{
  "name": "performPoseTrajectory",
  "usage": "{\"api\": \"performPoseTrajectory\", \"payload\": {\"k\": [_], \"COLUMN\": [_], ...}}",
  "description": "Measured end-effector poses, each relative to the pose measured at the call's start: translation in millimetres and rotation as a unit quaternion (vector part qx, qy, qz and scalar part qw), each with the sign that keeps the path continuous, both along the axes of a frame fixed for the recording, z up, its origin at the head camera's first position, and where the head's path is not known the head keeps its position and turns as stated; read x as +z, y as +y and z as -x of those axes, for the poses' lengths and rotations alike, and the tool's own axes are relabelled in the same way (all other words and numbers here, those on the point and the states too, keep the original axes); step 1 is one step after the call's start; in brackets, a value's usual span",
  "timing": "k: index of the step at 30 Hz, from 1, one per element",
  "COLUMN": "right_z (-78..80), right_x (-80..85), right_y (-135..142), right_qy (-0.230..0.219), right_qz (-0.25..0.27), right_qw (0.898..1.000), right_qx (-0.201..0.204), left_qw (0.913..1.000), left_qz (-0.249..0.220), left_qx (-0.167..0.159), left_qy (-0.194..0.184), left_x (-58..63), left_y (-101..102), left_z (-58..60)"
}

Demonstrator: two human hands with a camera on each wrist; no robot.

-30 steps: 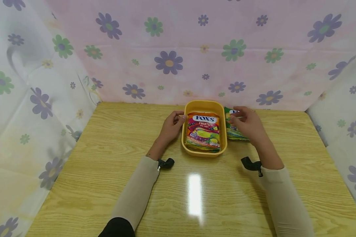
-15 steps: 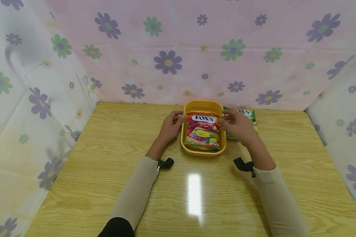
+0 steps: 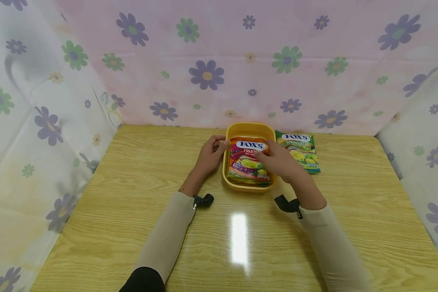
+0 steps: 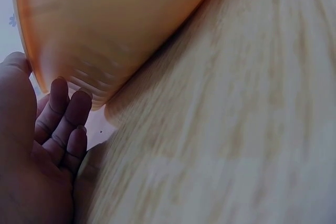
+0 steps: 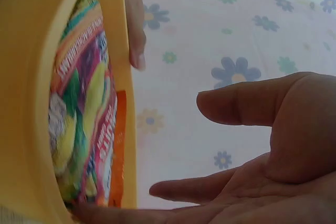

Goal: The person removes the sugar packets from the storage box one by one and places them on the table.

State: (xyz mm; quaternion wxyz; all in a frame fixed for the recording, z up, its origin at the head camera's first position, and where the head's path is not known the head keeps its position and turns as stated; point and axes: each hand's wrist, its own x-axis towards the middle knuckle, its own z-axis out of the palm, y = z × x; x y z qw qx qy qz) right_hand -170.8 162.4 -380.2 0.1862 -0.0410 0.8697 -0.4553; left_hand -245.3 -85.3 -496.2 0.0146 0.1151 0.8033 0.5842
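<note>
A yellow container (image 3: 250,189) stands at the back middle of the table with a red-orange Fox's Fruits candy bag (image 3: 246,164) lying face up inside, on top of other packaging. My left hand (image 3: 209,156) holds the container's left rim, its thumb at the edge and several fingers (image 4: 68,114) curled against the outer wall. Over the container's right side is my right hand (image 3: 279,162), covering part of the bag. In the right wrist view, its thumb (image 5: 236,103) stands apart from the fingers, and a lower finger reaches in past the rim.
A green Fox's Spring Tea candy bag (image 3: 301,150) lies flat just right of the container. Behind the table (image 3: 168,235) hangs a flowered cloth (image 3: 241,40), with more of it along both sides.
My right hand has moved left, from the green candy bag across the rim to over the red-orange one. The green bag is now mostly uncovered. My left hand stays at the container's rim.
</note>
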Motion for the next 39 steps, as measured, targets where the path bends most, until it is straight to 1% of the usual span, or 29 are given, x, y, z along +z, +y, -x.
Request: {"api": "performPoseTrajectory", "payload": {"k": [2,6,9,14,19,23,25,31,36,39], "right_z": [1.8,5.0,6.8,7.9,7.3,8.1,9.7,15.6,17.8,18.6], "right_x": [-3.5,-10.2,-14.9,-18.3,-16.6,-15.9,-16.6,-19.2,-18.8,-19.3], "right_y": [-6,-15,-17,-18,-15,-12,-11,-8,-7,-8], "right_qy": [-0.001,0.011,0.022,0.036,0.037,0.023,0.015,-0.026,-0.045,-0.052], "right_qz": [0.005,-0.011,-0.033,-0.025,-0.023,0.004,0.030,0.089,0.110,0.125], "right_qw": [1.000,1.000,0.999,0.999,0.999,0.999,0.998,0.993,0.988,0.985], "right_qx": [0.005,0.007,0.006,-0.006,-0.025,-0.037,-0.045,-0.073,-0.101,-0.105], "left_qw": [1.0000,1.0000,0.9999,0.9997,0.9997,0.9997,0.9997,0.9997,0.9998,0.9998], "left_qz": [-0.002,-0.004,-0.006,-0.013,-0.017,-0.013,-0.012,-0.009,-0.010,-0.012], "left_qx": [-0.002,-0.005,-0.006,-0.010,-0.009,-0.008,-0.009,-0.009,-0.008,-0.007], "left_qy": [0.002,0.005,0.011,0.020,0.016,0.017,0.018,0.019,0.018,0.017], "left_x": [-0.3,-2.1,-3.4,-3.9,-3.9,-3.7,-3.5,-3.2,-1.6,-1.3], "left_y": [0,-1,-1,-1,-1,-1,-2,-2,-1,-1], "left_z": [0.3,1.3,1.9,2.7,2.5,1.8,1.1,0.3,-0.1,0.3]}}
